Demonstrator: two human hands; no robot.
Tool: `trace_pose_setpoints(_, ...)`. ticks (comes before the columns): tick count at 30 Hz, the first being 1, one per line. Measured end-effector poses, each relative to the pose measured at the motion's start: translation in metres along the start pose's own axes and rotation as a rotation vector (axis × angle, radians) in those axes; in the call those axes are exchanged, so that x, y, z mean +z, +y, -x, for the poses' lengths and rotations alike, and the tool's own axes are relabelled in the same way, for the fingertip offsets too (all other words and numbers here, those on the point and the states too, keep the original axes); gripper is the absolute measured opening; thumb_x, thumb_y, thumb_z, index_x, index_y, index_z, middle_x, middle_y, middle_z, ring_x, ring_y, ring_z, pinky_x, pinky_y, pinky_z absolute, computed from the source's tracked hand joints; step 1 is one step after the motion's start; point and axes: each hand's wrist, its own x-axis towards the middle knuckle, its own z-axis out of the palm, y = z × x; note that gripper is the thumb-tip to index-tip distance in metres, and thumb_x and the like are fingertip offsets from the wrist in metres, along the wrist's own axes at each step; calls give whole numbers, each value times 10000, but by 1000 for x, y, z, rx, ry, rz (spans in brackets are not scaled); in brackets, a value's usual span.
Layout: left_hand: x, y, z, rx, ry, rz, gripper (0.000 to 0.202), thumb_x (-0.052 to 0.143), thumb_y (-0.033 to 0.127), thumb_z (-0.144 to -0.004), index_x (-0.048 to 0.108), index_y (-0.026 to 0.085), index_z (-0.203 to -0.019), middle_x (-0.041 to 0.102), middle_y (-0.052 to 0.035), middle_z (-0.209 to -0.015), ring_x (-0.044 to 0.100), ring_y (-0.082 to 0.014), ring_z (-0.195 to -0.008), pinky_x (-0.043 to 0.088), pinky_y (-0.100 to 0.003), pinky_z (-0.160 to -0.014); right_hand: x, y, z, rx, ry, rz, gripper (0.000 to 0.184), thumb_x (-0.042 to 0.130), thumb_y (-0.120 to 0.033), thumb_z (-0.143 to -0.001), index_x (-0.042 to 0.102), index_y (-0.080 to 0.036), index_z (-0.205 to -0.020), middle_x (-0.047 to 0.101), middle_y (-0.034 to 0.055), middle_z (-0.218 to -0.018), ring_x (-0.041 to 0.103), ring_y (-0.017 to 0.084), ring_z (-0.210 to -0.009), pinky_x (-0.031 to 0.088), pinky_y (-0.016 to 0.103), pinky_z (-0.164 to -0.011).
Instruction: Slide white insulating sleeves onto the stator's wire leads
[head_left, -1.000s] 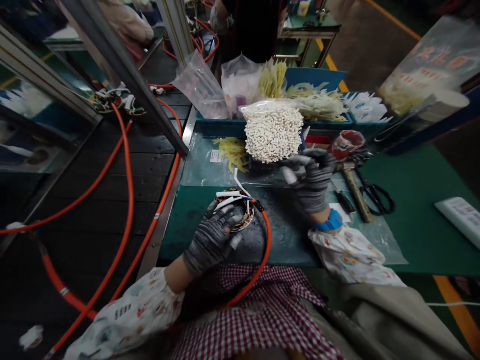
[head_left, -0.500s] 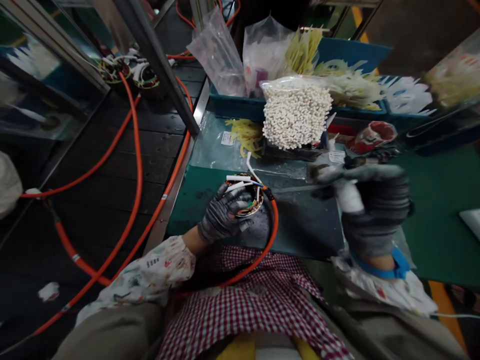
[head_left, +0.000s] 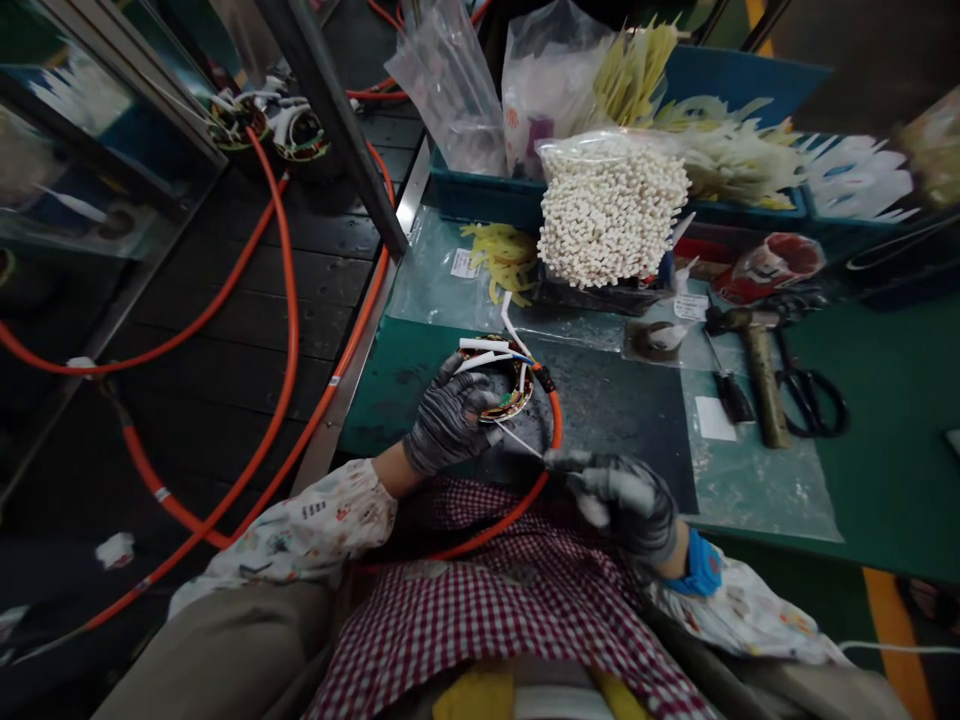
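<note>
My left hand (head_left: 454, 418), in a grey striped glove, is closed on the near left side of a motor stator (head_left: 514, 402), a ring wound with copper wire that rests on the dark mat. White sleeves (head_left: 484, 345) stick out across its top, and an orange cable (head_left: 556, 425) leaves its right side. Near my left thumb a thin white cord (head_left: 519, 438) comes from the stator's front edge. It runs taut to my right hand (head_left: 622, 500), whose gloved fingers are closed on its other end. Those fingers are somewhat blurred.
To the right lie a hammer (head_left: 766, 385), black scissors (head_left: 814, 400) and a small black-handled tool (head_left: 731, 395). A bag of short white tubes (head_left: 611, 210) sits before blue bins (head_left: 487, 195). More stators (head_left: 300, 135) and orange cables (head_left: 289, 270) are on the left conveyor (head_left: 225, 320).
My right hand has come from the far right, over the tools, down and left to below the stator. The cord now slants toward me. My left hand stays on the stator.
</note>
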Motion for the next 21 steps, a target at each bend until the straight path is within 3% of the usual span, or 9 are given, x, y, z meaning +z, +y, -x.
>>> trace_pose_setpoints(3,0,0,0,-24,-46,-36,266,667,510,-929,661,260,-1021,756,-37,-1037,737,-264,-1089,472,-586,-1211,-3,-8,2,153,-102,-116,451,647,-582,-922,841,-191,-1035,497,-32,-480,409,126,-400,436,299,-446)
trace_pose_setpoints(7,-2,3,-4,12,18,-36,236,685,472,-940,645,250,-1009,751,-26,-979,748,-248,-1022,505,-567,-1185,-3,-15,1,234,7,-327,479,733,-592,-825,854,-187,-1051,495,-32,-481,323,108,-417,355,296,-434)
trace_pose_setpoints(11,-2,4,-6,11,52,-14,240,720,453,-926,638,247,-1017,750,-28,-986,742,-247,-1020,500,-554,-1193,-5,-13,0,215,-8,-293,481,726,-608,-832,858,-171,-982,460,-33,-463,291,98,-414,295,282,-413)
trace_pose_setpoints(13,-2,4,-5,-4,26,5,231,703,453,-932,648,247,-1022,751,-35,-1000,737,-256,-1045,481,-568,-1208,-6,-10,-3,196,-56,-221,488,687,-599,-884,852,-166,-1039,459,-33,-458,332,108,-403,314,279,-405)
trace_pose_setpoints(16,-1,2,-3,-22,-14,22,242,670,479,-942,668,251,-1022,754,-38,-1008,733,-261,-1073,459,-581,-1224,-2,-3,-15,43,-74,18,395,655,-529,-953,833,-238,-1151,674,15,-615,571,164,-509,492,307,-512)
trace_pose_setpoints(18,-1,2,-2,-43,-46,17,266,664,511,-936,680,255,-1010,764,-44,-1040,729,-273,-1121,452,-586,-1228,3,4,-29,-120,-17,215,313,664,-479,-963,822,-285,-1152,801,45,-856,724,210,-720,586,338,-675)
trace_pose_setpoints(21,-3,2,-3,-70,-92,36,245,679,489,-921,713,274,-1034,781,-43,-1124,711,-289,-1208,414,-589,-1255,8,11,-57,-285,144,464,293,676,-499,-954,811,-275,-1087,822,71,-995,762,239,-847,597,352,-757)
